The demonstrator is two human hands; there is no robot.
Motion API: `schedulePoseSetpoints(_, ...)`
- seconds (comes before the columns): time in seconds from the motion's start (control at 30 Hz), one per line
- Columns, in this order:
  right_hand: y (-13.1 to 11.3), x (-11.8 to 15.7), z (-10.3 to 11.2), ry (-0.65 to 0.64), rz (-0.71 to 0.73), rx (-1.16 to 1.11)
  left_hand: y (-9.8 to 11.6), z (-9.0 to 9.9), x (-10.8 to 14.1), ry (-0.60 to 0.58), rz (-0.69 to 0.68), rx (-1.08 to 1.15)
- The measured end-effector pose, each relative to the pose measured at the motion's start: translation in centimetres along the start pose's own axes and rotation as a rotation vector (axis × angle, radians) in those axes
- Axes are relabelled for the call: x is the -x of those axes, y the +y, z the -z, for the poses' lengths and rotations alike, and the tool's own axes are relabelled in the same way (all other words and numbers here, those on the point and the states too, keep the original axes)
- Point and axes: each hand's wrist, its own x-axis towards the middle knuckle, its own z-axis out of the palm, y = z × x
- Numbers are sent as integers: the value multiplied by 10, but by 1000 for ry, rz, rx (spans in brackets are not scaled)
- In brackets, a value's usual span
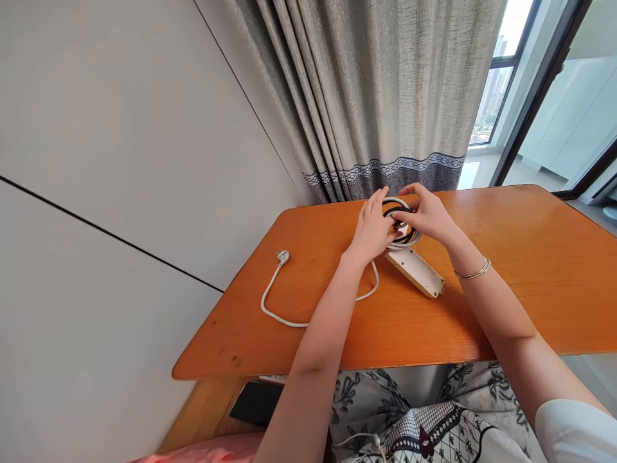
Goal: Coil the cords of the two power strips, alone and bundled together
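The left hand [372,233] and its forearm are bare; the bare right hand [430,215] has thin silvery bangles [475,272] lying close together on the forearm behind it, and a plain white sleeve [576,426] covers the upper part of that arm. Below the near edge of the desk [263,350] show pale trousers [504,393] printed with dark, leafy floral sprigs, and in front of them a white top [448,444] patterned in black with fine lattice, banding and small plant-like motifs, bearing one dark maroon figure [425,444] and a thin, pale, knotted drawstring [377,442].
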Motion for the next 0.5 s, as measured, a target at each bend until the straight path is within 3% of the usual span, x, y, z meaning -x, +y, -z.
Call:
schedulePoseSetpoints(0.17, 7, -7, 9, 129, 161, -2, 4, 4, 0, 122, -53, 100)
schedulePoseSetpoints(0.4, 23, -17, 3, -23, 176, -363, 9, 17, 4, 197, -179, 583)
schedulePoseSetpoints(0.5, 26, -16, -6, -73, 198, -413, 10, 16, 4, 355, -93, 865)
